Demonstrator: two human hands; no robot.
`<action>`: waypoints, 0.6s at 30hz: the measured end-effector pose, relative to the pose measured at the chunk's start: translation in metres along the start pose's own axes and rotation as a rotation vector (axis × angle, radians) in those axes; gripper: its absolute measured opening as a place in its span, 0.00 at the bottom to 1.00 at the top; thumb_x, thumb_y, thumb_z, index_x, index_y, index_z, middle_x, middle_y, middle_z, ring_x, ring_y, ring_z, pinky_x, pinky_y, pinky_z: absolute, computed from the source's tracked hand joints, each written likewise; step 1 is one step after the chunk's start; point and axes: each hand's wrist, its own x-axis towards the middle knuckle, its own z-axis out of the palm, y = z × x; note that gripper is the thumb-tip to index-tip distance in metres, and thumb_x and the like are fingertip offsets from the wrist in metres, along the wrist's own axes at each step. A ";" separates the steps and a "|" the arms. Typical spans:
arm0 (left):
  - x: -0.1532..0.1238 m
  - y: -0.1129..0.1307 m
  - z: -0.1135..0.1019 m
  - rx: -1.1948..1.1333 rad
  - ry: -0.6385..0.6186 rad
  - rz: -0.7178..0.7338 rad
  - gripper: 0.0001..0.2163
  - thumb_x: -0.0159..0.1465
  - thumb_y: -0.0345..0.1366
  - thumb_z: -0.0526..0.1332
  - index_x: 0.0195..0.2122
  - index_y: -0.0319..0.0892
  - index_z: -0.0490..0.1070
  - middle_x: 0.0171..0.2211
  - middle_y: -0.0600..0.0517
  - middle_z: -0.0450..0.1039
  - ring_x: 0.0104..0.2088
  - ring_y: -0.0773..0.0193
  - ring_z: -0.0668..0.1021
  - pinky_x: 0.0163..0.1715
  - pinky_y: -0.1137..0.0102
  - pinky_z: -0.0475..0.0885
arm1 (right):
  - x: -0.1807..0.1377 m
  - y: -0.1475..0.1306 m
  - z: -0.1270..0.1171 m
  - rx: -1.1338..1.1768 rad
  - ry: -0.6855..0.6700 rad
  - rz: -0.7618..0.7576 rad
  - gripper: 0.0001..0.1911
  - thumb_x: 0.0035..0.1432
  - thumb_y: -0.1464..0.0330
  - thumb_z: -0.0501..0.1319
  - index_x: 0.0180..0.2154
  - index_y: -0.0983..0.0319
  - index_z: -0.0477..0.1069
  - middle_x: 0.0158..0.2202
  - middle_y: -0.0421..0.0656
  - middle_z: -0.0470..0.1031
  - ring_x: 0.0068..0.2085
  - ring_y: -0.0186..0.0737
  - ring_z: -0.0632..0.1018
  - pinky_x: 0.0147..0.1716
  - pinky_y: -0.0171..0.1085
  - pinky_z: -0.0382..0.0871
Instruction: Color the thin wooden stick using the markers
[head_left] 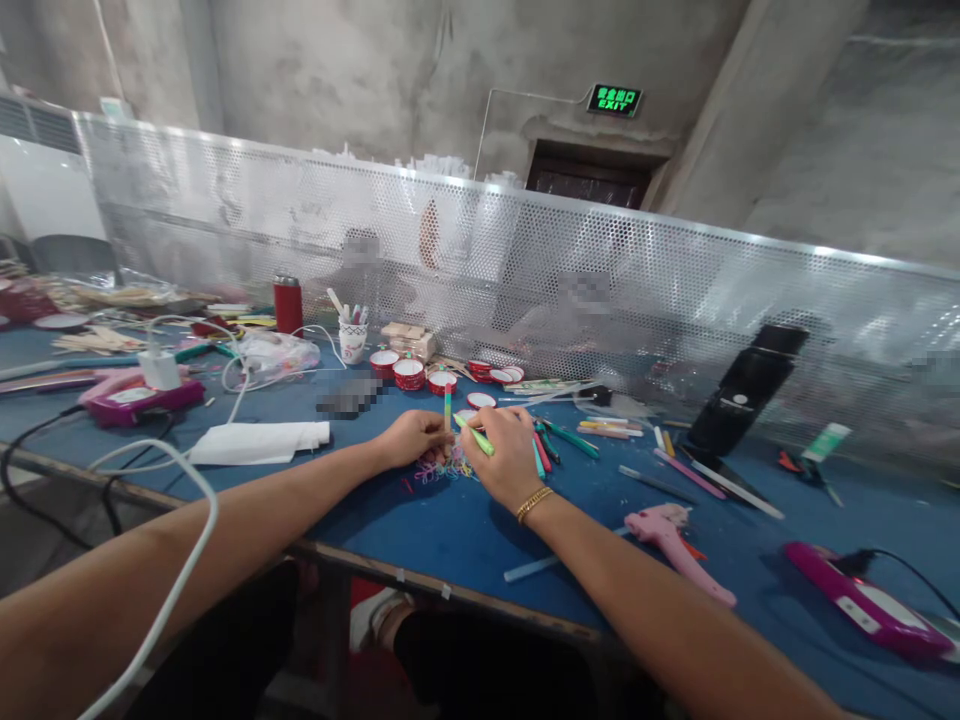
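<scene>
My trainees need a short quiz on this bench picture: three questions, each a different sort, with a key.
1. True or false: the right hand holds a green pen beside the upright stick held by the left hand.
2. Which lies beside the right forearm?
A. Red bottle
B. Pink glue gun
C. Patterned cup
3. Fill in the English word: the lit sign above the doorway reads "____".

Key: 1. True; 2. B; 3. EXIT

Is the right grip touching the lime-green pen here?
Touching. The head view shows the lime-green pen held in the right grip, which is curled about its barrel.
</scene>
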 end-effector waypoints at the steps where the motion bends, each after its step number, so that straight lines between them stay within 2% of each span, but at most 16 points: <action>1: 0.000 0.000 0.000 0.004 0.000 -0.003 0.16 0.56 0.48 0.64 0.24 0.40 0.67 0.20 0.55 0.74 0.21 0.67 0.76 0.22 0.74 0.70 | 0.000 0.000 0.000 0.002 0.005 0.004 0.06 0.63 0.65 0.56 0.33 0.58 0.67 0.33 0.38 0.75 0.38 0.39 0.72 0.51 0.42 0.52; 18: 0.002 -0.003 0.000 -0.025 0.008 0.006 0.16 0.55 0.48 0.66 0.24 0.40 0.67 0.20 0.54 0.74 0.21 0.66 0.77 0.21 0.74 0.70 | -0.001 -0.001 0.001 0.022 0.007 -0.015 0.06 0.63 0.65 0.56 0.33 0.58 0.67 0.33 0.39 0.76 0.39 0.39 0.73 0.53 0.43 0.51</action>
